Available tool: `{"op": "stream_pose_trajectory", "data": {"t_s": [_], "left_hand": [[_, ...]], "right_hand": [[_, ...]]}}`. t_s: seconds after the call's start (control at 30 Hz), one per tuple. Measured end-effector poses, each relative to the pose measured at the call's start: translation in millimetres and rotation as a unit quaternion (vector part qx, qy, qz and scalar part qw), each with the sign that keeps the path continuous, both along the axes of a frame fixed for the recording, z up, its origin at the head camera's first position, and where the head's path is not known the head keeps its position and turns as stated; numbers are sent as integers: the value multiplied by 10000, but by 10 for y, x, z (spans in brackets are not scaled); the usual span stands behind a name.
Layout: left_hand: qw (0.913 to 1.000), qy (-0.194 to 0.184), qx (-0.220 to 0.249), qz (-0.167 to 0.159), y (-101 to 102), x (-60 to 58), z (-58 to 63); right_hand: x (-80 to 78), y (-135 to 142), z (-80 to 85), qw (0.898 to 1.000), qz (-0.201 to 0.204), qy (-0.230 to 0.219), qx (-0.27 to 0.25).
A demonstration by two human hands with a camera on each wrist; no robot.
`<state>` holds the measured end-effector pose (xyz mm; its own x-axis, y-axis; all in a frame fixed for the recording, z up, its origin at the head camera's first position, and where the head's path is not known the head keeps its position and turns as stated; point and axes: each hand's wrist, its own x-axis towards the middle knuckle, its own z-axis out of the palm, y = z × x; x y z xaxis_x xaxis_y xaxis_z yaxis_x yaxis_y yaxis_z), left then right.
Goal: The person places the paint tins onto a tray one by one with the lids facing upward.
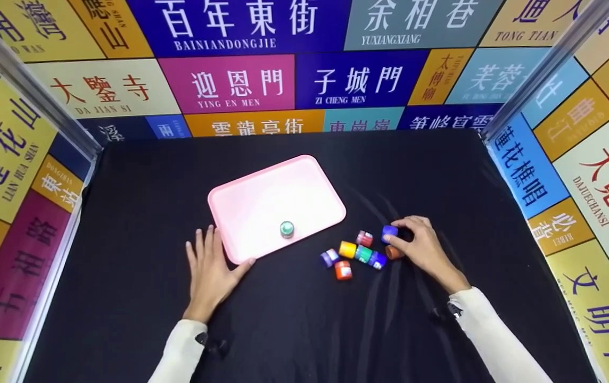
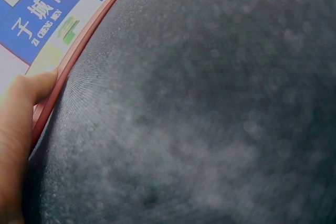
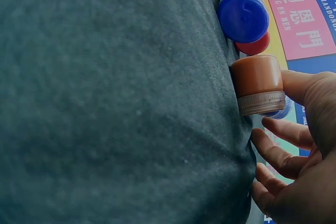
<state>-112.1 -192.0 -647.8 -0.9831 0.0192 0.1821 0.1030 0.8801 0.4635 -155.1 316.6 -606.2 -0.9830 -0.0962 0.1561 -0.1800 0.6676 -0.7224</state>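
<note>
My left hand point(image 1: 213, 276) lies at the near-left corner of a pink tray point(image 1: 230, 250), fingers spread along its side. In the left wrist view the thumb point(image 2: 39, 86) touches the tray's rim. A small green paint jar point(image 1: 287, 229) stands on the tray near its front edge. To the right, my right hand point(image 1: 424, 247) pinches a blue paint jar point(image 1: 389, 233) between thumb and fingers. Beneath the thumb a brown paint jar point(image 1: 393, 252) lies on its side. In the right wrist view this brown jar point(image 3: 257, 80) mostly hides the blue one.
Left of the right hand lies a loose cluster of paint jars: dark red point(image 1: 364, 238), yellow point(image 1: 347, 249), green point(image 1: 363, 254), dark blue point(image 1: 377, 260), purple point(image 1: 329, 258) and orange-red point(image 1: 343, 270). Black cloth point(image 1: 294, 330) covers the table. Sign-printed walls point(image 1: 230, 82) enclose it.
</note>
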Motion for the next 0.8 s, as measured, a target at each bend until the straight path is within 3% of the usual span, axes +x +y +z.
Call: {"op": "stream_pose_trajectory", "data": {"t_s": [0.27,0.8], "left_hand": [[10000,-1,-23,19,8,3,-4],[10000,-40,32,9,7,2,17]], "right_hand": [[21,-30,-10,9999,11,163,19],[-121,-227,60,9997,75,239,-73]]}}
